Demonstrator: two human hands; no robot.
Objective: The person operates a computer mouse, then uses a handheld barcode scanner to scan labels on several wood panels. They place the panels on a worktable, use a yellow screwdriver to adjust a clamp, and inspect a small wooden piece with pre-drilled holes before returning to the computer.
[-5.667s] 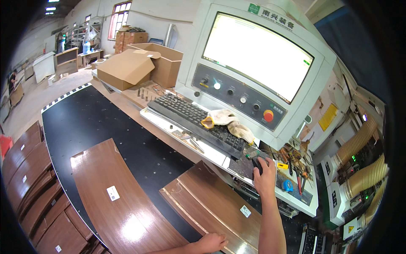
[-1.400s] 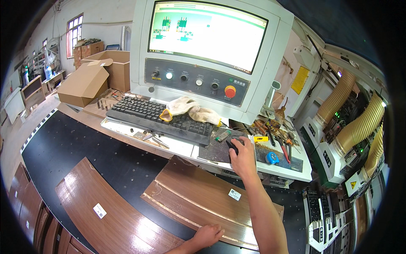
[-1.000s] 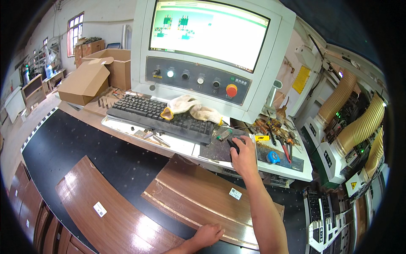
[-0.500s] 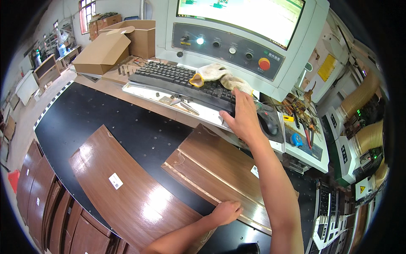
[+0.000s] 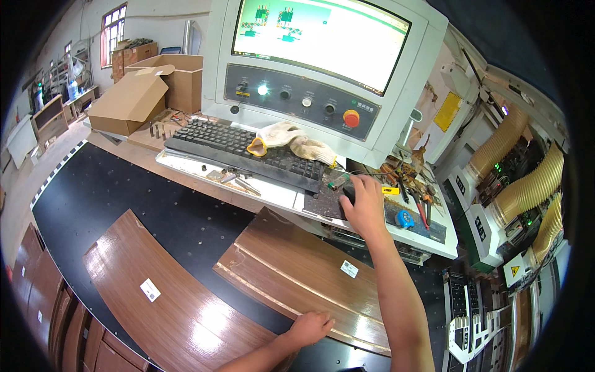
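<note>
With our right hand [image 5: 367, 204] we grasp the mouse [image 5: 349, 194], right of the keyboard [image 5: 217, 144]. Our left hand [image 5: 312, 328] lies curled at the near side of the right brown board [image 5: 304, 263]; whether it grips, we cannot tell.

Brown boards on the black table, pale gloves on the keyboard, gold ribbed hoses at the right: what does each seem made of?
Brown boards: probably veneered or laminated wood, glossy; grain lines and bright glare. Gloves: likely knitted cotton or a blend, matte; soft folds and yellow-edged cuffs. Hoses: perhaps flexible plastic, shiny; close ribs and smooth bends, though the look leaves the material open.
</note>
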